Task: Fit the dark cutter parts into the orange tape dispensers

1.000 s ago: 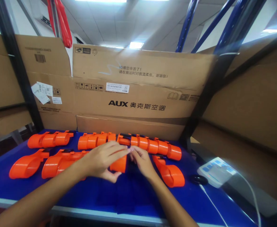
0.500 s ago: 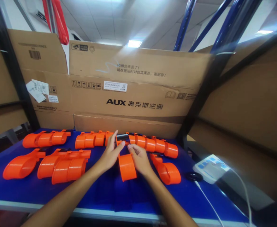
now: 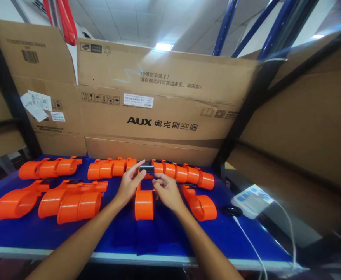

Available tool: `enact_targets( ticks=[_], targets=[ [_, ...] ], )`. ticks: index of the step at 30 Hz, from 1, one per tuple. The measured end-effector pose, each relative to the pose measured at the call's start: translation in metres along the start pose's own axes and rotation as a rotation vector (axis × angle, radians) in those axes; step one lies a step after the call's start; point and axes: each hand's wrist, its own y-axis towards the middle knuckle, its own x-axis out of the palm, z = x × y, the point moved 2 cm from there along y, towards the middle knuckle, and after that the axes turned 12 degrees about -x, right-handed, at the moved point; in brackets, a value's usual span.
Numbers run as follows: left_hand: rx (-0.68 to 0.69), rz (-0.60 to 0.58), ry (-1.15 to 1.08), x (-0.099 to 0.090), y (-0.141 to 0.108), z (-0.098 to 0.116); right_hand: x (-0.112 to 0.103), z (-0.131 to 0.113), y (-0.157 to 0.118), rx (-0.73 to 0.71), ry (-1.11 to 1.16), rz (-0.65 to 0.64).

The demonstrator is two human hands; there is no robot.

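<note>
Left hand (image 3: 129, 186) holds an orange ring-shaped part (image 3: 144, 206) between thumb and fingers near its upper end, where a black piece (image 3: 147, 169) shows; the wide loop hangs below, over the middle of the blue table (image 3: 106, 239). Right hand (image 3: 168, 191) is just beside it, fingers curled narrow and close together; whether they grip anything, I cannot tell. More orange rings stand around: a left back group (image 3: 48, 168), a middle back group (image 3: 108, 170) and a right back group (image 3: 185, 173), with a front left cluster (image 3: 79, 206) and a single ring (image 3: 204, 208) right of the hands. Farther right lie a black disc (image 3: 232, 211) and a white device (image 3: 250, 202). Printed cardboard (image 3: 159, 105) stands behind.
</note>
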Motion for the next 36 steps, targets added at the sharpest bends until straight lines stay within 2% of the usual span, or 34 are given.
enact_targets(
  ticks=[4,13,25,30,36],
  targets=[
    [-0.01,0.009,0.011,-0.0015,-0.0011,-0.0012,-0.0003,0.0001,0.0005,-0.047,-0.055,-0.073],
    [-0.01,0.062,0.052,-0.0036,-0.0004,-0.0039,-0.0038,-0.0003,0.0039,-0.088,-0.115,-0.095],
    [-0.003,0.059,0.032,-0.0024,-0.003,0.0002,-0.0048,-0.0032,0.0051,-0.101,-0.113,-0.09],
    [-0.015,0.031,-0.052,-0.0013,-0.0046,-0.0003,-0.0027,0.0014,0.0054,-0.096,-0.024,-0.087],
    [-0.165,-0.007,-0.262,-0.002,-0.0067,-0.0012,-0.0017,0.0032,0.0028,-0.06,-0.038,-0.124]
  ],
)
